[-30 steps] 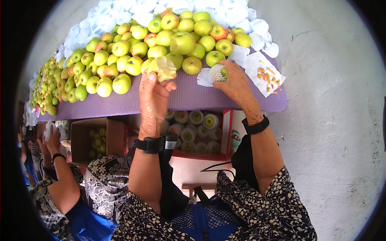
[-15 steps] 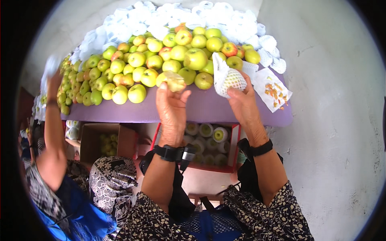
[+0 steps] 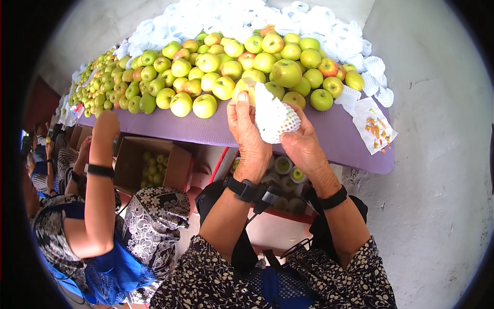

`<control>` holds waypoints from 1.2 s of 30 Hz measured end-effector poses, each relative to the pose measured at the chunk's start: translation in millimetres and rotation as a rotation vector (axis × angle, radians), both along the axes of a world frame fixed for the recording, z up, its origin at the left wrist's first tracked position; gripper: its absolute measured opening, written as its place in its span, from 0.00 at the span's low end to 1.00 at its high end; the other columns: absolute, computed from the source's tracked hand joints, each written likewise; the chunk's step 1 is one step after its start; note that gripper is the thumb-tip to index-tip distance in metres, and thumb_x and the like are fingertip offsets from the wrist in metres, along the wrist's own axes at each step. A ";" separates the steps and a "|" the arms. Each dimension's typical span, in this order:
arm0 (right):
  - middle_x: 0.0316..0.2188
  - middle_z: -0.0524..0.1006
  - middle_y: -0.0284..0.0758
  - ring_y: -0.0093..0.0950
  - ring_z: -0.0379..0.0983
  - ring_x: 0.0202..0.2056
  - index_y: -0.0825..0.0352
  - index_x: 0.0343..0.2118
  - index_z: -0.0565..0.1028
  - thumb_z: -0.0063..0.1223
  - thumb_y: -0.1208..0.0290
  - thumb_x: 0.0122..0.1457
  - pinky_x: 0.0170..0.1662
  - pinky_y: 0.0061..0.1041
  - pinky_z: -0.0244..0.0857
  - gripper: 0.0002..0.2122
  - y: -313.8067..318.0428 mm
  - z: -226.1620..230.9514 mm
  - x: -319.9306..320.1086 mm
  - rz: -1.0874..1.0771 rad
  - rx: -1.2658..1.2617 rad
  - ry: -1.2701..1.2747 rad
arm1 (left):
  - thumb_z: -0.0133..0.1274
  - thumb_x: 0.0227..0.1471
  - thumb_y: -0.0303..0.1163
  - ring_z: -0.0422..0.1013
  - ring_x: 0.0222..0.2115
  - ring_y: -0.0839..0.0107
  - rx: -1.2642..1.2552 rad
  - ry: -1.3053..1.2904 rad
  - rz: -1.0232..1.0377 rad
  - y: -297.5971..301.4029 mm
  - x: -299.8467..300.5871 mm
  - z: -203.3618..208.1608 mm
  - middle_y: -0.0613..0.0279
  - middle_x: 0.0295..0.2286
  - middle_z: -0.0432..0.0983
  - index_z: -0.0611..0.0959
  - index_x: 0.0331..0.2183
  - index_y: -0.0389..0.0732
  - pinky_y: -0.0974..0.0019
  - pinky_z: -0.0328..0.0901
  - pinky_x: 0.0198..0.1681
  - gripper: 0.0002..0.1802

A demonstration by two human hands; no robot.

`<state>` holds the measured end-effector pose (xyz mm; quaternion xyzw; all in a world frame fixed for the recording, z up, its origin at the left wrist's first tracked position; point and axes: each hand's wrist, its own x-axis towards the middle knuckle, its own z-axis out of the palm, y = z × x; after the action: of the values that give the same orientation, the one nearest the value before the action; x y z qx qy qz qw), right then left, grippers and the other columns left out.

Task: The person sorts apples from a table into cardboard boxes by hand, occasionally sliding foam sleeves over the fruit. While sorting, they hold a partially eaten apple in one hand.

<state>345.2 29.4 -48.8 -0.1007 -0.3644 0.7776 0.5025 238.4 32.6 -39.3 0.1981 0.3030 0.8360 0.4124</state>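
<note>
In front of me my right hand [image 3: 304, 149] grips a white foam net sleeve [image 3: 278, 121], with yellow-green showing through its mesh near the fingers. One end of the sleeve flares up loosely. Close against its left side is my left hand [image 3: 249, 131], closed on a yellowish apple [image 3: 243, 88] that is partly hidden by the fingers and the sleeve. Just beyond both hands lies a heap of green and reddish apples [image 3: 208, 63] on a purple-covered table [image 3: 180, 126].
White foam nets [image 3: 206, 20] pile up behind the apples. A white sheet with brown bits [image 3: 368, 121] lies at the table's right end. Below stand a red-edged box of netted apples [image 3: 285, 177] and a cardboard box [image 3: 177, 165]. A co-worker's arm [image 3: 100, 190] reaches in at left.
My left hand has come right, bringing its apple up against the foam net in my right hand. The view has shifted. The co-worker's raised hand has come down toward the table edge.
</note>
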 end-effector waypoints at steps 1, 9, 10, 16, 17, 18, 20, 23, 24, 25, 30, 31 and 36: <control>0.49 0.66 0.38 0.29 0.63 0.52 0.70 0.54 0.58 0.59 0.81 0.41 0.55 0.31 0.59 0.34 1.0 -1.4 1.5 0.012 0.016 -0.038 | 0.46 0.55 0.43 0.71 0.30 0.72 0.059 -0.050 -0.012 -1.0 -0.6 1.9 0.59 0.33 0.73 0.71 0.39 0.38 0.67 0.68 0.34 0.18; 0.49 0.67 0.35 0.26 0.64 0.50 0.70 0.55 0.58 0.63 0.78 0.41 0.54 0.27 0.60 0.35 0.5 1.1 21.4 0.027 0.182 -0.442 | 0.53 0.52 0.35 0.71 0.29 0.71 0.104 0.013 0.053 -8.6 -0.3 5.7 0.58 0.34 0.72 0.68 0.41 0.38 0.68 0.69 0.31 0.17; 0.48 0.68 0.35 0.25 0.65 0.49 0.70 0.54 0.59 0.64 0.78 0.41 0.53 0.27 0.61 0.35 -1.5 4.3 21.4 0.022 0.208 -0.524 | 0.52 0.53 0.36 0.72 0.31 0.69 0.074 0.075 0.064 -8.4 -1.8 3.8 0.56 0.34 0.73 0.68 0.41 0.37 0.67 0.70 0.32 0.18; 0.43 0.72 0.33 0.22 0.67 0.45 0.70 0.50 0.64 0.66 0.77 0.40 0.49 0.25 0.63 0.32 -1.4 1.9 20.3 -0.046 0.215 -0.563 | 0.52 0.53 0.39 0.72 0.32 0.68 0.068 0.041 0.055 -5.7 -7.7 0.9 0.55 0.34 0.72 0.68 0.41 0.37 0.66 0.70 0.33 0.19; 0.43 0.72 0.33 0.22 0.67 0.45 0.70 0.50 0.64 0.66 0.77 0.40 0.49 0.25 0.63 0.32 -1.3 1.7 21.5 -0.046 0.211 -0.570 | 0.53 0.52 0.38 0.71 0.31 0.69 0.054 -0.042 0.025 -5.3 -7.1 0.3 0.57 0.34 0.72 0.68 0.40 0.38 0.68 0.70 0.32 0.19; 0.42 0.73 0.34 0.22 0.68 0.44 0.70 0.50 0.64 0.66 0.76 0.40 0.48 0.25 0.63 0.31 -4.2 6.2 20.7 -0.060 0.228 -0.576 | 0.52 0.52 0.41 0.71 0.32 0.67 0.016 -0.066 -0.022 -5.2 -9.0 -3.5 0.56 0.34 0.72 0.68 0.40 0.38 0.65 0.70 0.34 0.20; 0.42 0.73 0.34 0.23 0.69 0.43 0.70 0.49 0.65 0.66 0.76 0.40 0.48 0.25 0.63 0.31 -6.1 9.5 20.1 -0.068 0.243 -0.584 | 0.52 0.52 0.42 0.71 0.32 0.66 0.018 -0.125 -0.070 -1.3 -5.9 -11.9 0.56 0.34 0.72 0.68 0.40 0.38 0.64 0.69 0.35 0.20; 0.40 0.74 0.34 0.23 0.69 0.43 0.71 0.49 0.65 0.67 0.75 0.39 0.48 0.24 0.63 0.31 -8.7 10.3 15.3 -0.098 0.300 -0.584 | 0.51 0.53 0.44 0.71 0.33 0.65 0.032 -0.209 -0.161 -1.1 -8.5 -16.6 0.55 0.34 0.72 0.68 0.41 0.37 0.61 0.69 0.37 0.22; 0.41 0.74 0.34 0.22 0.69 0.43 0.70 0.49 0.66 0.67 0.74 0.40 0.48 0.24 0.63 0.30 -7.2 14.2 16.2 -0.126 0.368 -0.673 | 0.50 0.54 0.44 0.71 0.33 0.65 0.049 -0.268 -0.230 -2.9 -6.0 -12.3 0.55 0.34 0.72 0.68 0.41 0.37 0.61 0.69 0.37 0.21; 0.41 0.74 0.35 0.22 0.69 0.43 0.70 0.48 0.66 0.68 0.73 0.40 0.48 0.24 0.63 0.30 -5.9 16.2 17.5 -0.154 0.436 -0.762 | 0.49 0.54 0.44 0.71 0.33 0.65 0.065 -0.327 -0.299 -4.1 -4.5 -9.8 0.55 0.34 0.72 0.69 0.41 0.37 0.62 0.69 0.37 0.21; 0.42 0.74 0.36 0.26 0.70 0.43 0.69 0.46 0.69 0.68 0.69 0.40 0.48 0.25 0.63 0.28 -0.7 4.2 18.0 -0.263 0.673 -0.814 | 0.47 0.55 0.44 0.71 0.34 0.66 0.040 -0.218 -0.308 -5.0 -5.5 -19.5 0.55 0.34 0.72 0.69 0.42 0.38 0.62 0.69 0.38 0.20; 0.43 0.74 0.36 0.28 0.70 0.43 0.69 0.45 0.70 0.67 0.69 0.41 0.48 0.26 0.63 0.27 0.5 2.4 16.7 -0.338 0.795 -0.802 | 0.46 0.55 0.45 0.71 0.34 0.66 0.041 -0.202 -0.298 -6.1 -5.1 -19.4 0.56 0.34 0.72 0.69 0.42 0.38 0.62 0.69 0.38 0.20; 0.43 0.74 0.37 0.29 0.70 0.44 0.68 0.44 0.71 0.67 0.68 0.41 0.49 0.28 0.62 0.25 -2.7 4.9 12.8 -0.365 0.716 -0.760 | 0.44 0.56 0.47 0.72 0.34 0.65 0.026 -0.199 -0.279 -8.5 -3.8 -10.8 0.55 0.35 0.72 0.69 0.42 0.37 0.62 0.69 0.39 0.23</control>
<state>358.0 26.7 -43.9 -0.2586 -0.7385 0.4142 0.4650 234.6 24.1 -50.1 0.1599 0.2196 0.7899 0.5497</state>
